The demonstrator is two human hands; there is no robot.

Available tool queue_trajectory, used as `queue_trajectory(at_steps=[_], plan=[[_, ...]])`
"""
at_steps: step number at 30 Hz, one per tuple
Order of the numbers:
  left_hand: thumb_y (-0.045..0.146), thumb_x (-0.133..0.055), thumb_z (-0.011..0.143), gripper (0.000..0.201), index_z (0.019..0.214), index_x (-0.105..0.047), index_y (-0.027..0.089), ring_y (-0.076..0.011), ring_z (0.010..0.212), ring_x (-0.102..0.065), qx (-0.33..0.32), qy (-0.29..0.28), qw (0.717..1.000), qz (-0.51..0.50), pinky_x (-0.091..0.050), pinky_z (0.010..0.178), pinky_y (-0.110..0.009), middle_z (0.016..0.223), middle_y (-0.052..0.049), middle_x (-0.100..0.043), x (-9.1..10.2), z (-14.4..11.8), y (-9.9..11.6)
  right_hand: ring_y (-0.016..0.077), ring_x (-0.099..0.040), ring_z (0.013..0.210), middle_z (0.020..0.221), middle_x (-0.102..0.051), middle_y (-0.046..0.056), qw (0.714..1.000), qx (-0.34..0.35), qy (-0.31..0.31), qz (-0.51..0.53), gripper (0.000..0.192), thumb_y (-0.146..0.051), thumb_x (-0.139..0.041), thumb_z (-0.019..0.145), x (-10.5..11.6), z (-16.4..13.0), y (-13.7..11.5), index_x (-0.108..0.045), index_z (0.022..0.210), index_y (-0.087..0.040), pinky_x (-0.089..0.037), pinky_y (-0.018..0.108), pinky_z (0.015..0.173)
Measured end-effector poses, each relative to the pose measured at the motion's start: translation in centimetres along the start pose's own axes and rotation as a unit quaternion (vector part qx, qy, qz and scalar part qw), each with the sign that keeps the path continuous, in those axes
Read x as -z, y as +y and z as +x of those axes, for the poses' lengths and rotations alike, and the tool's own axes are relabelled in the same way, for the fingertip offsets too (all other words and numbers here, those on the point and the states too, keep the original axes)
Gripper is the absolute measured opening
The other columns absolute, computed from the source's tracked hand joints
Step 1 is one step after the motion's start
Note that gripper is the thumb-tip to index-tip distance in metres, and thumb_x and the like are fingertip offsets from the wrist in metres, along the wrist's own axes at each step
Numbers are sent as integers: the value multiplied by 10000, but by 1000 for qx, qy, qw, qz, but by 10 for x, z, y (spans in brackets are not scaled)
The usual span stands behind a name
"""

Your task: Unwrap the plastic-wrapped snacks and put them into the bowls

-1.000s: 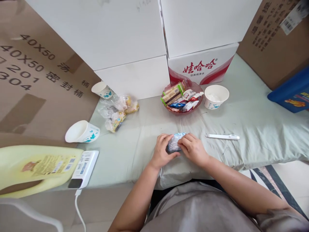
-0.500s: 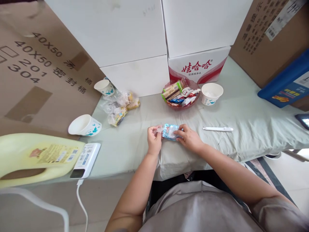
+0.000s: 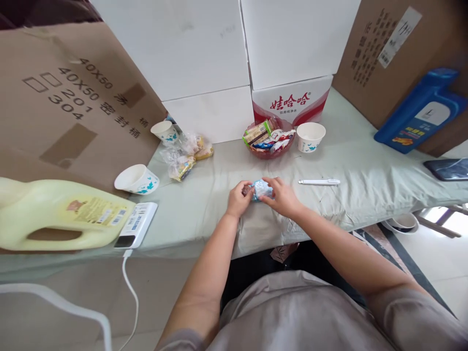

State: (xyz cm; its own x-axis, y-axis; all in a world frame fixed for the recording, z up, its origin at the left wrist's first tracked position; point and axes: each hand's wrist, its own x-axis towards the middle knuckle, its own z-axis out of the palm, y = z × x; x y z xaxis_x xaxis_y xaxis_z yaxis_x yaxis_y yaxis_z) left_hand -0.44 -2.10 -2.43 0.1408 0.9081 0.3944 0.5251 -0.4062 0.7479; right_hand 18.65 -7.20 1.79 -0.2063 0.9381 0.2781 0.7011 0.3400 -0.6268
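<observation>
In the head view a small blue and clear plastic packet (image 3: 262,188) lies on the cloth-covered table between my two hands. My left hand (image 3: 237,200) is closed at its left end, where something brownish shows by the fingertips; I cannot make out what it is. From the other side, my right hand (image 3: 283,197) grips the packet, thumb at the near edge and fingers at the far edge. Right of that hand lies a white utility knife (image 3: 319,182). Behind the packet stands a reddish glass bowl (image 3: 268,155) heaped with wrapped snacks.
Paper cups stand beside the bowl (image 3: 310,137) and at the left, one of them tilted (image 3: 137,179). Bagged snacks (image 3: 183,167) lie near the left carton (image 3: 73,141). A yellow jug (image 3: 66,214), a white power bank (image 3: 137,225), a blue bottle (image 3: 420,117) and a phone (image 3: 448,169) flank the table.
The camera view has shifted. My left fingers have moved closer to the packet's body, and the clear plastic bunched at its left end is no longer visible there; brown shows instead.
</observation>
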Motion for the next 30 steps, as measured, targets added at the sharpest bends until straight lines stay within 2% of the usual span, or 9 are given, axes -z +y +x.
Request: queue_trajectory(at_steps=[1,3,6,9,13,16,20,23,30], plan=[[301,-636,828,181,978,-670,204,-132,640,-606,-6,-14,1000,8,-501,646,-248,752,2,-663,0,0,1,217,-626,900,1179,-581,121,1000,-13,-18,-21,498,-386,-659,833,-7,6,-6,-547,1283,-204,-510,350,788],[313,-652,828,178,968,-691,210,-153,741,-638,-16,-31,999,25,-509,725,-269,848,-21,-699,0,1,3,214,-626,904,1133,-608,93,998,-40,-28,-50,316,-342,-632,849,-16,14,-9,-635,1143,-225,-495,338,789],[344,-709,793,228,988,-719,226,-177,828,-643,-27,-42,997,51,-498,791,-285,915,-32,-705,-1,2,4,189,-621,907,995,-657,57,995,-79,12,-52,172,-246,-506,901,-10,14,9,-673,928,-215,-468,309,826],[366,-722,786,206,946,-742,238,-168,777,-628,-34,-42,996,69,-484,743,-275,862,-23,-690,-3,2,2,206,-612,952,996,-675,84,987,-126,73,-61,242,-231,-418,917,17,-8,40,-654,950,-189,-455,324,846],[340,-658,837,132,808,-735,236,-168,732,-602,-58,-38,994,83,-472,705,-284,786,-23,-663,-6,2,1,218,-619,830,912,-694,81,979,-153,113,-71,229,-269,-438,890,43,-51,66,-648,933,-188,-463,329,741],[311,-647,832,124,758,-705,229,-235,889,-584,-83,-12,991,101,-458,839,-368,850,-62,-661,-6,1,6,224,-617,828,920,-697,79,981,-134,119,-74,214,-280,-466,874,40,-70,69,-655,929,-194,-465,337,744],[305,-589,859,124,793,-652,222,-300,1073,-517,-143,24,979,141,-363,970,-465,1020,-110,-655,-6,-4,14,236,-608,885,1013,-688,100,980,-123,129,-90,260,-293,-438,898,29,-72,65,-660,984,-189,-461,347,753],[314,-507,906,169,808,-608,220,-291,1035,-544,-178,28,970,163,-361,959,-462,961,-112,-658,-8,-6,16,238,-606,863,1017,-686,104,979,-124,126,-105,293,-359,-468,906,28,-69,64,-655,1046,-183,-452,340,724],[327,-461,927,193,815,-580,223,-234,821,-587,-167,11,971,169,-437,806,-363,796,-67,-637,-13,-4,7,261,-598,915,1027,-665,116,975,-129,116,-137,315,-398,-494,903,26,-70,61,-657,1056,-175,-433,345,729]])
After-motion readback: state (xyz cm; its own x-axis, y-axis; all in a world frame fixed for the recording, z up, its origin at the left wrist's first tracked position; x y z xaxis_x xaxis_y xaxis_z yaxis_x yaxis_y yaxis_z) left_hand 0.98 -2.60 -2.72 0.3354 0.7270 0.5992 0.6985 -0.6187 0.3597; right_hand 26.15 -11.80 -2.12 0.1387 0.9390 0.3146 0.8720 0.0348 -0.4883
